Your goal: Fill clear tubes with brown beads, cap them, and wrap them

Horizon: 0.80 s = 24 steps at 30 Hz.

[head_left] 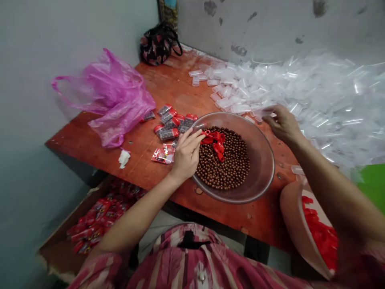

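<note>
A wide metal bowl [264, 160] holds many small round brown balls [228, 172], with several red plastic caps [218, 147] lying on top. My left hand [187, 154] reaches over the bowl's left rim, fingers stretched out and their tips at the red caps. Across the bowl, my right hand [282, 123] is closed in a pinch at the edge of a heap of clear plastic tubes [319, 88]; a clear tube appears to be between its fingertips, partly hidden. Left of the bowl lie several filled tubes with red caps [169, 134] and a red printed packet [163, 154].
A pink plastic bag [120, 96] and a crumpled white scrap [124, 159] are on the left of the orange table [180, 96]. A dark patterned bag [158, 44] stands behind. Below left is a carton [57, 249] of red packets; at right, a tub [291, 212] of red caps.
</note>
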Motion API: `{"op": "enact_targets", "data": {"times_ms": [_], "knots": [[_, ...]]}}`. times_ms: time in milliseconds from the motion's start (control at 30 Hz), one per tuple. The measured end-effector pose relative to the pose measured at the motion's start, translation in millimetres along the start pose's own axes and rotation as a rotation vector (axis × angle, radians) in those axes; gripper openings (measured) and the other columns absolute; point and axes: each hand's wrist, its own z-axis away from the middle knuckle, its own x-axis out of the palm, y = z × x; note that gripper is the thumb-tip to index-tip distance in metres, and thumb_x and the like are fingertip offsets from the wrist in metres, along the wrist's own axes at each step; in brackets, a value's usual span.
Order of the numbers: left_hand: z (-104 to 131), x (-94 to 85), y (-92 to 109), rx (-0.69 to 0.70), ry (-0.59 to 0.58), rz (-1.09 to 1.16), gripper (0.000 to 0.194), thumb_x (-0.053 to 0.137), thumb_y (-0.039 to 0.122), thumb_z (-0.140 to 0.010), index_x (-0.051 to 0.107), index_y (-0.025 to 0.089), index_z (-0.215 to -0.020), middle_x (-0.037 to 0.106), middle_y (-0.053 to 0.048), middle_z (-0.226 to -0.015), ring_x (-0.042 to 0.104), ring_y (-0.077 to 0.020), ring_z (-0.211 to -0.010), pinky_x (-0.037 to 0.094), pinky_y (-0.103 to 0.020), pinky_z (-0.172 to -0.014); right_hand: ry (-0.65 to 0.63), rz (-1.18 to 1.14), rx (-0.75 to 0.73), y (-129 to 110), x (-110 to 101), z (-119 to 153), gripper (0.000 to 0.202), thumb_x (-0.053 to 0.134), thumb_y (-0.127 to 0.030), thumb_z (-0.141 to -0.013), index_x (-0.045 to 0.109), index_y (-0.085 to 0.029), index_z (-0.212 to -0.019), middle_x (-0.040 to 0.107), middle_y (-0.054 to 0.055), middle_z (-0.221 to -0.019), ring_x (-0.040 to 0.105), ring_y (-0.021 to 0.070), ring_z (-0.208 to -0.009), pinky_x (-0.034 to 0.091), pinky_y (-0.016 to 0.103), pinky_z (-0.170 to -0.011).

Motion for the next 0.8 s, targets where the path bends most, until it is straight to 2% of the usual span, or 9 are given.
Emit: {"op": "enact_targets", "data": {"times_ms": [33,100,200,267,367,467,567,667,800], "knots": [[0.1,0.6,-0.7,-0.004,0.003,0.007,0.031,0.046,0.015,-0.091,0.067,0.022,-0.112,0.065,-0.005,-0.125,0.049,-0.0219,-0.128,0.034,-0.052,-0.112,-0.097,-0.065,-0.154,-19.6,-5.5,11.7,0.027,0.053,-0.033,-0.086,0.064,-0.02,-0.107,0.067,0.013,-0.104,0.061,0.0201,-0.084,0.045,0.031,-0.073],[0.2,1.9,-2.3,-0.013,0.009,0.022,0.032,0.045,0.013,-0.09,0.067,0.021,-0.112,0.065,-0.006,-0.125,0.049,-0.0217,-0.128,0.034,-0.051,-0.111,-0.454,-0.107,-0.366,-57.4,-8.5,37.0,0.022,0.055,-0.039,-0.085,0.069,-0.023,-0.089,0.07,0.008,-0.088,0.061,0.0178,-0.072,0.045,0.03,-0.067],[0.4,4.5,-4.5,-0.021,0.022,0.042,0.035,0.044,0.009,-0.088,0.067,0.021,-0.112,0.065,-0.005,-0.125,0.049,-0.0212,-0.128,0.034,-0.051,-0.111,-0.722,0.082,-0.389,-104.9,9.8,69.2,0.025,0.06,-0.04,-0.08,0.066,-0.022,-0.063,0.067,0.007,-0.065,0.061,0.0188,-0.061,0.043,0.03,-0.061],[0.6,5.9,-5.5,-0.021,0.032,0.052,0.038,0.043,0.007,-0.086,0.067,0.02,-0.112,0.065,-0.005,-0.125,0.049,-0.0209,-0.127,0.034,-0.05,-0.111,-0.72,0.194,-0.331,-130.0,31.9,80.1,0.022,0.062,-0.031,-0.077,0.063,-0.021,-0.058,0.065,0.009,-0.06,0.063,0.0213,-0.062,0.043,0.03,-0.06],[1.6,6.7,-6.0,-0.008,0.048,0.054,0.042,0.039,0.004,-0.085,0.067,0.02,-0.113,0.065,-0.005,-0.124,0.05,-0.02,-0.126,0.035,-0.048,-0.111,-0.615,0.117,-0.247,-157.5,62.1,79.0,0.006,0.063,-0.017,-0.069,0.065,-0.018,-0.063,0.067,0.011,-0.066,0.065,0.0237,-0.069,0.045,0.031,-0.065],[2.8,6.8,-6.4,-0.004,0.061,0.043,0.045,0.036,0.003,-0.085,0.066,0.019,-0.115,0.065,-0.006,-0.124,0.05,-0.0195,-0.126,0.034,-0.048,-0.111,-0.554,0.032,-0.226,-166.8,74.7,68.8,0.005,0.06,-0.018,-0.072,0.065,-0.016,-0.071,0.068,0.01,-0.072,0.063,0.0217,-0.072,0.046,0.03,-0.068],[3.3,7.6,-7.4,-0.014,0.064,0.04,0.046,0.035,0.004,-0.086,0.064,0.019,-0.118,0.064,-0.007,-0.126,0.051,-0.0196,-0.126,0.031,-0.049,-0.113,-0.5,-0.282,-0.156,-156.8,72.4,63.7,0.013,0.062,-0.029,-0.074,0.063,-0.018,-0.081,0.067,0.002,-0.076,0.06,0.0174,-0.072,0.047,0.028,-0.069],[2.6,7.6,-7.1,-0.007,0.068,0.004,0.045,0.036,0.006,-0.087,0.062,0.019,-0.12,0.063,-0.007,-0.127,0.051,-0.0199,-0.126,0.029,-0.048,-0.114,-0.483,-0.753,0.017,-142.9,63.3,67.1,0.026,0.073,-0.035,-0.063,0.062,-0.019,-0.081,0.064,-0.003,-0.073,0.057,0.0143,-0.069,0.047,0.028,-0.07],[1.6,2.4,3.6,0.052,0.059,-0.058,0.042,0.039,0.01,-0.088,0.06,0.018,-0.123,0.063,-0.007,-0.127,0.05,-0.0207,-0.127,0.026,-0.046,-0.115,-0.492,-1.003,0.137,-142.1,44.7,76.1,0.032,0.081,-0.036,-0.057,0.064,-0.018,-0.077,0.062,-0.004,-0.069,0.055,0.0116,-0.063,0.047,0.027,-0.067]]}}
